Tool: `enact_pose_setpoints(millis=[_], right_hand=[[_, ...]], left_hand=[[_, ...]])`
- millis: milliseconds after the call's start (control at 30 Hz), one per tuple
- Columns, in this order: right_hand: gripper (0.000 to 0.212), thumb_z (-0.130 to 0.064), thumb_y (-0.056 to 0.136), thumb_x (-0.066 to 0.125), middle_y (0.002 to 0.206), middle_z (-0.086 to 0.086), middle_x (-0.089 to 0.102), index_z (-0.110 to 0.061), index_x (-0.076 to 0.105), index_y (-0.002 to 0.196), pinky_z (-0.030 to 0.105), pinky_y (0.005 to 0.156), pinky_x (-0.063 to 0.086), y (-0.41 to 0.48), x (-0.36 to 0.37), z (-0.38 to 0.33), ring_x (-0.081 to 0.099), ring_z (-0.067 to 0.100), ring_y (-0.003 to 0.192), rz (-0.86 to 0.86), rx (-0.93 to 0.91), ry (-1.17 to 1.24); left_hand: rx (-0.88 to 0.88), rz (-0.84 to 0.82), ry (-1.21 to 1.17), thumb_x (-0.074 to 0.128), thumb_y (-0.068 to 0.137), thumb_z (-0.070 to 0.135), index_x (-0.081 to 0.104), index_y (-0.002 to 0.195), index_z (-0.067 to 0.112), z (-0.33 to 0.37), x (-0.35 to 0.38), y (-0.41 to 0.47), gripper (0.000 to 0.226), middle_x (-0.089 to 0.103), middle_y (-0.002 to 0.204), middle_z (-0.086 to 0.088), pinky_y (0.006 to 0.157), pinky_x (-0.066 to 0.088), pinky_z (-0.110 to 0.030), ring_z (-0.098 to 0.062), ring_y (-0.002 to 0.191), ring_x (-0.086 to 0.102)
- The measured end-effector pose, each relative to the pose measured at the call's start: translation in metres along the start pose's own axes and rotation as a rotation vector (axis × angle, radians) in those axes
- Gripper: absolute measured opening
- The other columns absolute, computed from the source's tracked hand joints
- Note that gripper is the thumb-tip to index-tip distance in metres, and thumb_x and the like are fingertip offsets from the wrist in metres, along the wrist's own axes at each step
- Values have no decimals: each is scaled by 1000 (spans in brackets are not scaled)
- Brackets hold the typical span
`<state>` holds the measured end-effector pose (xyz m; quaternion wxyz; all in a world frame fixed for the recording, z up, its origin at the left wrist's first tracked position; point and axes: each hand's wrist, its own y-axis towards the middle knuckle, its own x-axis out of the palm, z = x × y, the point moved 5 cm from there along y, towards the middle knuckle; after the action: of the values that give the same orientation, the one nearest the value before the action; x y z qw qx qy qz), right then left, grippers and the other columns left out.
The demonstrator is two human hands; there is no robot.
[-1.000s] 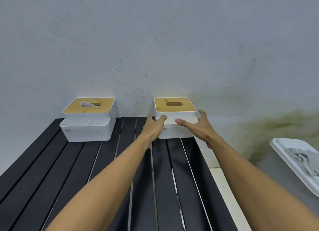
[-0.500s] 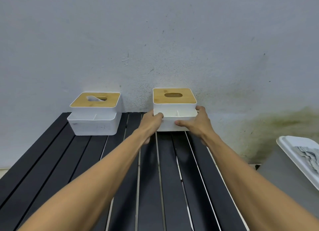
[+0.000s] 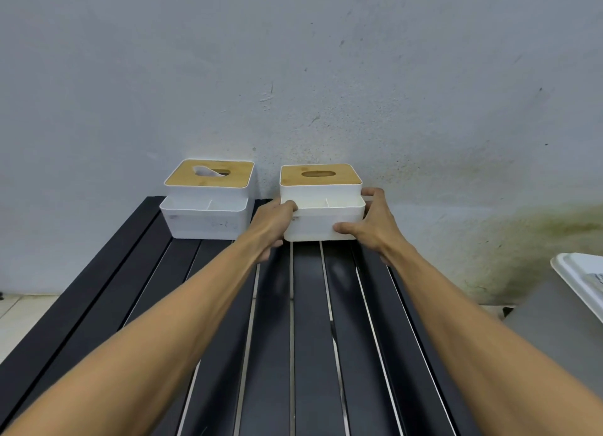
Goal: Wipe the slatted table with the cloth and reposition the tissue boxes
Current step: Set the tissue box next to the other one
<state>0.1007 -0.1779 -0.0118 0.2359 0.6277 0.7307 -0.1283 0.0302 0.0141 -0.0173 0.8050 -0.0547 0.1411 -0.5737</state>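
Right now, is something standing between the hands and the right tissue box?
Nothing visible. The left hand and the right hand grip the right tissue box by its sides. The left tissue box stands apart.

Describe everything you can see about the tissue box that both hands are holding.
The held tissue box is white, plastic-looking, with a wooden-looking lid whose oval slot shows no tissue. A lower open tray with a divider juts from its front. It stands upright at the far end of the slatted table. The left hand grips its left side, thumb at the tray rim; the right hand grips its right side, thumb on the front.
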Motion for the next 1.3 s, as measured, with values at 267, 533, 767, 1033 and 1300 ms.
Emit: enact_pose_setpoints(millis=[267, 533, 767, 1033, 1300], right_hand=[[85, -13, 74, 87, 131, 3, 55, -18, 35, 140, 34, 99, 48, 5, 8, 5, 55, 21, 116, -32, 8, -11], [81, -12, 78, 85, 131, 1, 54, -18, 34, 141, 33, 101, 45, 7, 9, 5, 51, 17, 114, -57, 11, -41], [83, -12, 77, 85, 135, 6, 54, -18, 33, 142, 38, 105, 46, 6, 8, 4, 53, 23, 121, -64, 14, -43], [82, -12, 79, 83, 138, 7, 53, -18, 31, 142, 37, 104, 46, 6, 10, 4, 53, 24, 123, -69, 18, -38], [94, -15, 78, 84, 143, 8, 49, -19, 25, 151, 39, 106, 44, 0, 13, 2, 51, 27, 128, -57, 42, -63]], left_hand=[[45, 22, 64, 44, 92, 26, 59, 114, 29, 1, -3, 9, 27, 54, 82, 5, 67, 38, -30, -14, 69, 45], [81, 14, 72, 42, 95, 24, 55, 120, 29, -6, -3, 15, 29, 57, 92, 10, 65, 39, -27, -12, 78, 49], [91, 20, 63, 40, 95, 27, 53, 119, 35, -8, -2, 17, 29, 58, 94, 12, 66, 39, -28, -12, 79, 50], [115, 35, 62, 40, 95, 26, 53, 121, 33, -10, -2, 19, 31, 57, 97, 12, 74, 42, -29, -9, 84, 51], [161, 47, 106, 37, 97, 29, 40, 143, 31, -11, 0, 14, 47, 54, 124, 6, 85, 37, -32, -9, 96, 52]])
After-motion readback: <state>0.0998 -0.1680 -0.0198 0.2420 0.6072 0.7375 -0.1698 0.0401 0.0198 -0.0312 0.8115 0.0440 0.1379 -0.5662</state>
